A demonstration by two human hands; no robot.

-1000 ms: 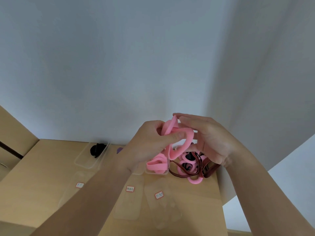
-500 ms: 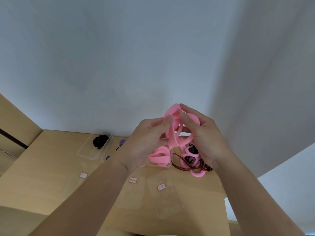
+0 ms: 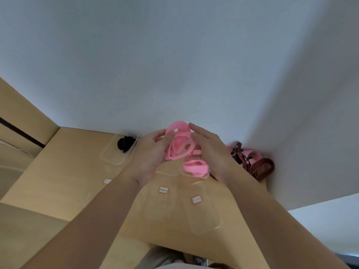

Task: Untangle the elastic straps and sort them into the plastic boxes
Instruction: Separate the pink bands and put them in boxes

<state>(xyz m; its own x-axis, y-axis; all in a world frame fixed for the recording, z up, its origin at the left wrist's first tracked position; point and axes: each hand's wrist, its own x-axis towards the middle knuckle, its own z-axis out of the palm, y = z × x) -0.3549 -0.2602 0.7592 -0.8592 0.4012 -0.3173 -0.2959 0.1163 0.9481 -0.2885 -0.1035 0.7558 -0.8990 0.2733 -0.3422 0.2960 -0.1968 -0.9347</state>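
Trainee: Where does the surface (image 3: 64, 171) end?

Observer: At the back it meets the white wall (image 3: 174, 74). On the right it stops in the wall's corner, and the tangled pile (image 3: 252, 162) of pink and dark striped straps lies pressed into that corner. Left of the boxes the wood is bare. A step-like edge crosses the near left.

Trainee: And the boxes?

Observer: They stand in a row along the wall. The left box (image 3: 110, 158) holds a black strap (image 3: 125, 144). The middle box (image 3: 169, 173) is mostly hidden behind the left hand (image 3: 149, 154). The right box (image 3: 206, 176) holds the sorted pink straps (image 3: 195, 167). Clear lids (image 3: 202, 218) with small labels (image 3: 163, 189) lie flat in front of them, nearer the person.

Trainee: Where is the strap being worked?

Observer: The pink strap (image 3: 177, 146), looped several times over itself, is held up between both hands. In this view it sits over the middle and right boxes, clear of the pile.

Trainee: How are the hands placed?

Observer: The left hand grasps the loops from the left, with its thumb pressed on the front and its fingers behind. The right hand (image 3: 211, 150) lies along the right side with straight fingers, their tips touching the top loop. Its thumb is hidden, so I cannot tell whether it pinches the strap.
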